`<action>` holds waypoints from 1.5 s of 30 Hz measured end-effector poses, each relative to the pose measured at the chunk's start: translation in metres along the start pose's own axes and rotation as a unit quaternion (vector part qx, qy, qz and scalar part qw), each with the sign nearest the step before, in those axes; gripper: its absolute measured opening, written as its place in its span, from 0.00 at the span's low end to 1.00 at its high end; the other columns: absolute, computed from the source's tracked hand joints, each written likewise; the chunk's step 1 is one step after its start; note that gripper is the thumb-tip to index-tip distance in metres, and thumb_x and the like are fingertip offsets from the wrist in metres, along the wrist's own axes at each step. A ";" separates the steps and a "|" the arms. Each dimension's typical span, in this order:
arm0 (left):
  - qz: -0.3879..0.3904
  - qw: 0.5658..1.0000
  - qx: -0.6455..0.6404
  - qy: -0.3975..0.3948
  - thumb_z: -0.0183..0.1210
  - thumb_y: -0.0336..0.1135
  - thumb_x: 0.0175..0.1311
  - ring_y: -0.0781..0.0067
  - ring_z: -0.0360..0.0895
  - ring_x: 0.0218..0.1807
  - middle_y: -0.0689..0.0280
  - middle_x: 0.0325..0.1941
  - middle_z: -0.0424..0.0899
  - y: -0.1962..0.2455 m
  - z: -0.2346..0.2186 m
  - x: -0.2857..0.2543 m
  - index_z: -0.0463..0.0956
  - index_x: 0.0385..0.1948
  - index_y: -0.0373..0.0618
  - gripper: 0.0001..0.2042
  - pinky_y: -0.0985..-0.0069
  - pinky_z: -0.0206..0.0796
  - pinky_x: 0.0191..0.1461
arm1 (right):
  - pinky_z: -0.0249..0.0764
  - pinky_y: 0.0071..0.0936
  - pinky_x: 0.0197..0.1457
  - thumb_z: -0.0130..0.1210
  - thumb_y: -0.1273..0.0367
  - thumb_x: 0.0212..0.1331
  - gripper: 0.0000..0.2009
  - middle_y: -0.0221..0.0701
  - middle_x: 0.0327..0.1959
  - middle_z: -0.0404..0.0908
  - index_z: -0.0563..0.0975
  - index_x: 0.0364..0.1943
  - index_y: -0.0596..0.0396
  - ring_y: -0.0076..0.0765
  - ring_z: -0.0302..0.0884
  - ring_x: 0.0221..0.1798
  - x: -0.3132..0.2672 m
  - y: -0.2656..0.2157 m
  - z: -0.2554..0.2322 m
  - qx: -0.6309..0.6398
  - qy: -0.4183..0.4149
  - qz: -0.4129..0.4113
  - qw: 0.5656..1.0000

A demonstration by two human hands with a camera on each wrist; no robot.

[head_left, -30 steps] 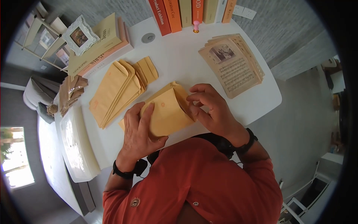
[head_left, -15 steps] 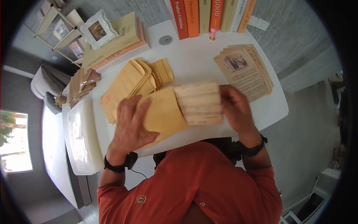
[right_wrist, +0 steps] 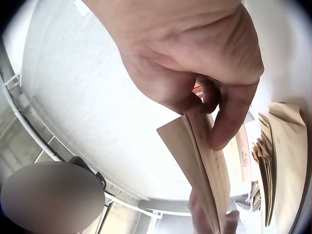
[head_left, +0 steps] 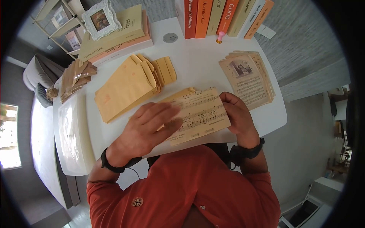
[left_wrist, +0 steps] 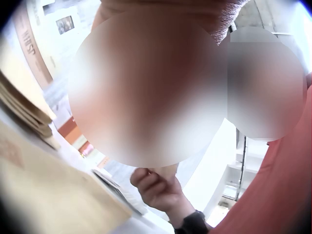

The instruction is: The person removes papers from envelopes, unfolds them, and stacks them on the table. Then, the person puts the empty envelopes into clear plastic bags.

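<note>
A folded sheet of music (head_left: 203,114) is held up over the front of the table, its two layers visible edge-on in the right wrist view. My right hand (head_left: 238,118) pinches its right edge between thumb and fingers (right_wrist: 229,114). Over the left part of the sheet my left hand (head_left: 146,127) spreads its blurred, extended fingers, hiding that end. Behind the sheet a tan envelope (head_left: 186,92) shows only its upper edge. In the left wrist view, a large blur covers the middle, and the right hand (left_wrist: 158,190) appears below it.
More tan envelopes (head_left: 123,83) lie stacked to the left. A pile of music sheets (head_left: 253,85) sits at right. Upright books (head_left: 205,17), a pink-handled stamp (head_left: 221,36) and a framed picture (head_left: 101,21) on books line the back. Clear plastic sleeves (head_left: 74,136) lie far left.
The right hand has drawn the folded music sheet out of the envelope and turned it across the front. The left hand has moved from the envelope to over the sheet.
</note>
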State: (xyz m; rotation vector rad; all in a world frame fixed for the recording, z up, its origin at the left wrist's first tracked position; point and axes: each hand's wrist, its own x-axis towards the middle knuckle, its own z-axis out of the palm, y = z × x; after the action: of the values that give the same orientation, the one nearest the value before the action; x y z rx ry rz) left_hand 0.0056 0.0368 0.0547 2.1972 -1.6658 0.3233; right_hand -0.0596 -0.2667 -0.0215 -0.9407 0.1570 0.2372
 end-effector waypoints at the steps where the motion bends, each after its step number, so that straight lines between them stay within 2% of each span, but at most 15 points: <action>1: 0.031 1.000 -0.006 0.001 0.71 0.31 0.44 0.55 0.80 0.55 0.58 0.52 0.83 0.001 0.003 -0.001 0.84 0.45 0.45 0.20 0.62 0.74 0.55 | 0.70 0.15 0.36 0.51 0.75 0.68 0.03 0.24 0.35 0.78 0.76 0.40 0.59 0.15 0.74 0.35 0.001 0.001 0.000 -0.006 -0.009 0.009 1.000; 7: -0.091 0.959 -0.264 0.049 0.70 0.30 0.54 0.64 0.83 0.37 0.63 0.39 0.86 -0.012 0.006 -0.009 0.83 0.35 0.41 0.09 0.70 0.75 0.41 | 0.67 0.14 0.37 0.54 0.75 0.67 0.01 0.22 0.33 0.77 0.76 0.38 0.57 0.13 0.70 0.33 -0.002 0.006 0.006 -0.052 0.000 0.008 0.999; 11: -0.172 0.862 -0.459 0.129 0.66 0.24 0.64 0.71 0.83 0.37 0.63 0.39 0.85 -0.024 0.013 -0.012 0.83 0.35 0.39 0.02 0.72 0.74 0.38 | 0.66 0.14 0.37 0.56 0.74 0.66 0.01 0.20 0.31 0.76 0.76 0.37 0.56 0.12 0.69 0.33 -0.004 0.001 0.003 -0.090 -0.030 0.027 0.995; 13: -0.312 0.780 -0.495 0.223 0.65 0.22 0.64 0.71 0.83 0.36 0.62 0.42 0.85 -0.015 0.019 -0.003 0.84 0.38 0.40 0.04 0.72 0.74 0.39 | 0.67 0.14 0.36 0.57 0.73 0.66 0.02 0.20 0.31 0.76 0.76 0.37 0.56 0.12 0.69 0.32 -0.004 0.003 0.000 -0.057 -0.038 0.024 0.997; 16: -0.321 0.839 -0.395 0.194 0.66 0.19 0.58 0.63 0.82 0.43 0.55 0.50 0.82 -0.009 0.009 -0.004 0.84 0.44 0.41 0.13 0.68 0.74 0.49 | 0.68 0.15 0.36 0.57 0.73 0.66 0.02 0.21 0.31 0.76 0.76 0.37 0.56 0.12 0.70 0.32 -0.005 0.004 -0.001 -0.018 -0.021 0.035 0.999; 18: -0.106 0.971 -0.188 0.106 0.66 0.19 0.53 0.57 0.82 0.48 0.52 0.52 0.80 0.000 -0.005 -0.002 0.85 0.43 0.41 0.14 0.65 0.74 0.53 | 0.70 0.16 0.36 0.57 0.74 0.67 0.02 0.21 0.32 0.77 0.76 0.37 0.57 0.13 0.72 0.33 -0.004 0.004 -0.002 0.001 -0.001 0.039 0.999; 19: -0.085 0.981 -0.159 0.068 0.68 0.24 0.45 0.53 0.79 0.53 0.52 0.55 0.79 0.011 -0.013 0.007 0.86 0.38 0.41 0.14 0.62 0.73 0.56 | 0.71 0.16 0.36 0.56 0.74 0.67 0.02 0.22 0.32 0.77 0.76 0.37 0.57 0.13 0.72 0.33 -0.004 0.004 -0.002 0.008 0.007 0.039 0.999; 23: -0.004 0.995 -0.085 0.052 0.65 0.29 0.40 0.59 0.81 0.49 0.60 0.49 0.83 0.008 -0.002 -0.002 0.85 0.33 0.42 0.13 0.65 0.76 0.50 | 0.73 0.17 0.38 0.53 0.76 0.69 0.01 0.23 0.35 0.79 0.76 0.39 0.58 0.15 0.75 0.35 -0.003 0.006 0.007 0.027 0.054 0.017 0.998; 30: -0.106 0.975 -0.164 0.101 0.72 0.27 0.48 0.66 0.81 0.37 0.64 0.37 0.83 -0.002 0.008 -0.008 0.86 0.33 0.42 0.10 0.71 0.72 0.36 | 0.72 0.16 0.39 0.52 0.75 0.70 0.02 0.23 0.37 0.78 0.76 0.41 0.58 0.15 0.74 0.36 -0.003 0.012 0.003 0.051 0.004 0.024 0.998; 32: -0.151 0.959 -0.228 0.078 0.74 0.28 0.51 0.68 0.79 0.34 0.64 0.34 0.83 -0.008 0.007 -0.014 0.86 0.34 0.42 0.09 0.72 0.70 0.34 | 0.71 0.15 0.39 0.53 0.73 0.72 0.02 0.22 0.37 0.78 0.76 0.41 0.57 0.14 0.73 0.37 -0.006 0.008 0.009 0.041 0.008 0.042 0.998; 35: -0.160 0.922 -0.328 0.129 0.74 0.30 0.54 0.72 0.77 0.31 0.66 0.33 0.83 -0.016 0.019 -0.019 0.87 0.34 0.41 0.08 0.75 0.67 0.32 | 0.71 0.16 0.41 0.54 0.70 0.73 0.04 0.21 0.36 0.77 0.75 0.42 0.56 0.13 0.73 0.38 -0.009 0.005 0.008 0.115 -0.080 0.015 0.990; 38: -0.187 0.873 -0.406 0.194 0.73 0.31 0.57 0.76 0.78 0.30 0.67 0.34 0.83 -0.016 0.031 -0.021 0.85 0.32 0.40 0.07 0.78 0.68 0.31 | 0.72 0.17 0.42 0.55 0.69 0.73 0.05 0.21 0.36 0.76 0.75 0.43 0.55 0.14 0.72 0.38 -0.011 0.013 0.008 0.105 -0.044 -0.019 0.993; 41: -0.280 0.734 -0.557 0.270 0.72 0.31 0.59 0.79 0.78 0.30 0.68 0.34 0.83 -0.005 0.032 -0.017 0.84 0.30 0.39 0.07 0.80 0.70 0.31 | 0.73 0.19 0.43 0.54 0.72 0.72 0.02 0.22 0.36 0.77 0.74 0.42 0.55 0.15 0.73 0.38 -0.012 0.009 0.012 0.120 -0.040 -0.024 0.992; 44: -0.252 0.745 -0.553 0.276 0.65 0.27 0.66 0.79 0.79 0.31 0.66 0.37 0.84 -0.013 0.038 -0.022 0.81 0.44 0.40 0.08 0.81 0.72 0.32 | 0.75 0.20 0.43 0.53 0.77 0.69 0.04 0.23 0.38 0.77 0.75 0.44 0.57 0.17 0.75 0.37 -0.013 0.008 0.025 0.012 0.002 -0.087 0.996; 45: -0.279 0.721 -0.566 0.286 0.62 0.25 0.68 0.80 0.79 0.31 0.66 0.38 0.84 -0.015 0.039 -0.021 0.77 0.50 0.41 0.11 0.81 0.72 0.32 | 0.76 0.21 0.43 0.53 0.78 0.67 0.05 0.24 0.38 0.78 0.76 0.44 0.58 0.18 0.75 0.38 -0.017 0.007 0.023 -0.044 -0.015 -0.097 0.994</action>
State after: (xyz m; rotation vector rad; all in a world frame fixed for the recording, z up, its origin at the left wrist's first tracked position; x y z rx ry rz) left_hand 0.0124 0.0424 0.0085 1.2792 -0.4802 -0.1725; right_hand -0.0772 -0.2466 -0.0093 -1.0329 0.0267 0.0781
